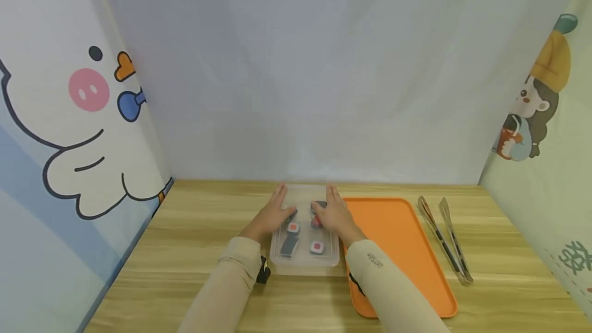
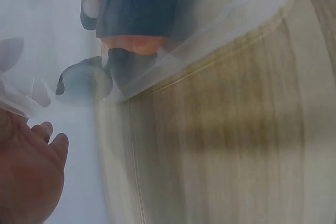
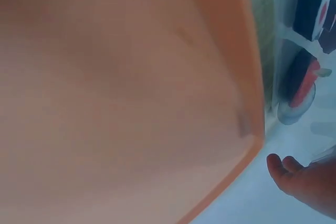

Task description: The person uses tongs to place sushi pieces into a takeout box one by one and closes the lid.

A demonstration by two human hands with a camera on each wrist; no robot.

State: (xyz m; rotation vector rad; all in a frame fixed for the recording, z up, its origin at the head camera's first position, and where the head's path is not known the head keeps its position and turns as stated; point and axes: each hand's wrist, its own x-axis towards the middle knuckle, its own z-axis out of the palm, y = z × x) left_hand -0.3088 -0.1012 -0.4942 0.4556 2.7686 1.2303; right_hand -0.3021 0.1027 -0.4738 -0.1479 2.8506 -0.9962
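Observation:
A translucent plastic box [image 1: 302, 260] stands on the table, with several sushi pieces showing hazily inside. Among them are a white-and-dark roll with an orange centre [image 1: 293, 227], a roll with a pink centre [image 1: 316, 247] and a dark piece [image 1: 289, 245]. My left hand [image 1: 272, 216] grips the box's left side near its far end, thumb over the top. On the opposite side my right hand [image 1: 336, 216] holds it likewise, fingers along the outer edge. Both wrist views show fingers beside the box wall; their exact contact is partly hidden.
An orange tray [image 1: 393, 230] lies right of the box, partly under the right forearm. Beyond it are two pieces of metal-and-dark tongs or a pair of utensils [image 1: 450, 245]. A pale curtain [image 1: 305, 91] hangs behind the wooden table [image 1: 199, 230].

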